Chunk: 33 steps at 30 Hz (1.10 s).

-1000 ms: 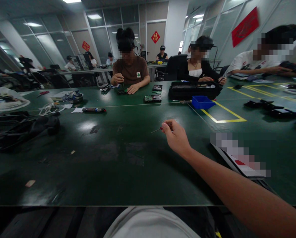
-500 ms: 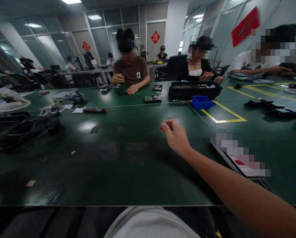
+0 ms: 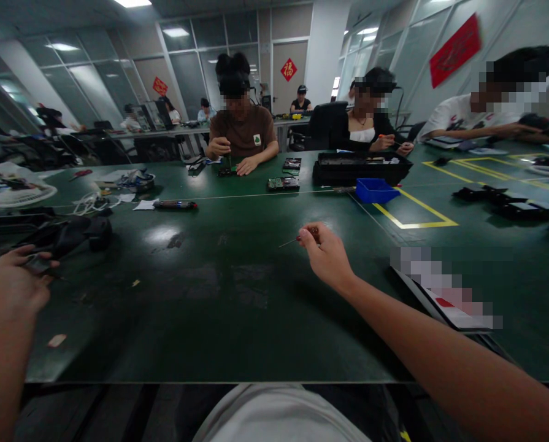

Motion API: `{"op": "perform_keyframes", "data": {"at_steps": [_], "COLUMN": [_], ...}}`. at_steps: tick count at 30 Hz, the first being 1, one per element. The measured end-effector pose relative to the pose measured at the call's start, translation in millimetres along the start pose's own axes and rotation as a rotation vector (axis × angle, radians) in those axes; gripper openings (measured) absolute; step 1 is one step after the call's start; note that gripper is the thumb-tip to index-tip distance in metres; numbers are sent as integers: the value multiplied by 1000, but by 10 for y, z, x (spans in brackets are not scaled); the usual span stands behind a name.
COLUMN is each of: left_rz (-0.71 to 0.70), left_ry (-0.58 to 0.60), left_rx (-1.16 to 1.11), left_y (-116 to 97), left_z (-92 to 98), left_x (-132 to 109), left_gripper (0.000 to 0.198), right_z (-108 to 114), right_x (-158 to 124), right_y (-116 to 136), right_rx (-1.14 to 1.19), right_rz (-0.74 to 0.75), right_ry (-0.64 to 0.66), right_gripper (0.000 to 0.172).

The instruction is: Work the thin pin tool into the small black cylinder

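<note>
My right hand (image 3: 326,252) is closed around the handle of a thin screwdriver (image 3: 289,243), held above the green table. Its slim metal shaft points left, and the reddish-brown handle is mostly hidden in the fingers. At the left edge, my left hand (image 3: 14,282) has its fingers curled about a small grey object (image 3: 38,264), too dim and blurred to name. Just beyond that hand lies a black bag-like thing (image 3: 78,236).
A blue bin (image 3: 376,190) and a long black case (image 3: 361,167) stand past my right hand. A folder-like item (image 3: 433,294) lies by my right forearm. Across the table (image 3: 200,344), a person (image 3: 241,126) works on a circuit board. Opened drives (image 3: 283,183) lie nearby.
My left hand has come into view at the left edge with a small grey object in its fingers. The right hand and screwdriver have stayed nearly still.
</note>
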<state>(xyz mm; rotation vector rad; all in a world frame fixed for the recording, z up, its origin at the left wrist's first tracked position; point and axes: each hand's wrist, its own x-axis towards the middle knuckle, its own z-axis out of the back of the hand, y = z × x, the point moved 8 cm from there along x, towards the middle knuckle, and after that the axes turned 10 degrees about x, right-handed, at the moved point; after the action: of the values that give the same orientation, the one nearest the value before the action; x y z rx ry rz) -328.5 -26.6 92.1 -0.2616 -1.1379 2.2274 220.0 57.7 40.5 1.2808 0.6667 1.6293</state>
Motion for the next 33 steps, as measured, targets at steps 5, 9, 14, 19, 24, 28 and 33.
{"op": "perform_keyframes", "data": {"at_steps": [5, 9, 14, 19, 24, 28, 33], "left_rz": [19, -113, -330, -444, -561, -738, -868], "left_ry": [122, 541, 874, 1020, 1037, 984, 875], "left_rx": [-396, -371, -279, -250, -164, 91, 219], "left_y": [-275, -709, -1166, -1508, -1600, -1464, -1306], "left_z": [-612, -1310, -1935, -2303, -2510, -2606, -2663], "left_x": [-159, -645, -1430, -2079, -2471, -2602, -2594], "left_gripper": [23, 38, 43, 41, 36, 43, 68], "right_z": [4, -6, -39, -57, -48, -34, 3], "right_x": [-6, -8, -8, -12, -7, -6, -23], "right_y": [2, 3, -8, -20, 6, 40, 106], "right_rx": [-4, -9, -18, -30, -31, -72, -85], "right_rz": [-14, -8, -4, 0, 5, 0, 40], "right_ry": [3, 17, 36, 50, 49, 36, 1], "right_gripper": [28, 27, 26, 24, 23, 27, 27]}}
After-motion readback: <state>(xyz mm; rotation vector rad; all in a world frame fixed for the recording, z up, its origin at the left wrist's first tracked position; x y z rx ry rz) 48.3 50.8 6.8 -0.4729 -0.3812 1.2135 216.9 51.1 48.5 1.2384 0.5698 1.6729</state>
